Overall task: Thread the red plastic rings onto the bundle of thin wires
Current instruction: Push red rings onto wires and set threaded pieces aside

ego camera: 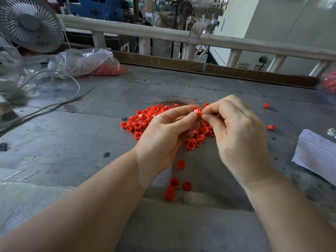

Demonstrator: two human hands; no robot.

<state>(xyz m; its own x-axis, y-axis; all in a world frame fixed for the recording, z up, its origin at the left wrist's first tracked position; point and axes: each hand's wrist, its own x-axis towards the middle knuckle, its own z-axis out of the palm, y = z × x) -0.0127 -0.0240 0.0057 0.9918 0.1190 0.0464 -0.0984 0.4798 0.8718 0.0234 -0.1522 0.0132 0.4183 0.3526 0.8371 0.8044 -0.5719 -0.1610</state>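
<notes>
Pinching one red ring [198,112] mid-frame between left hand [164,131] and right hand [236,131]; wire bundle [179,100] fanned just above, nearer left fingertips.

**Ring pile crowds the middle, bare bench on the near left**

Pile of red rings [145,120] blocks centre bench, wires [174,100] fanned just beyond it. Four stray rings [174,182] dot the near middle. Far left is cluttered: fan [31,22], plastic bag [85,60], looping cable [54,104]. Paper stack [316,151] guards the right edge. Bare grey table [72,139] lies near left.
</notes>
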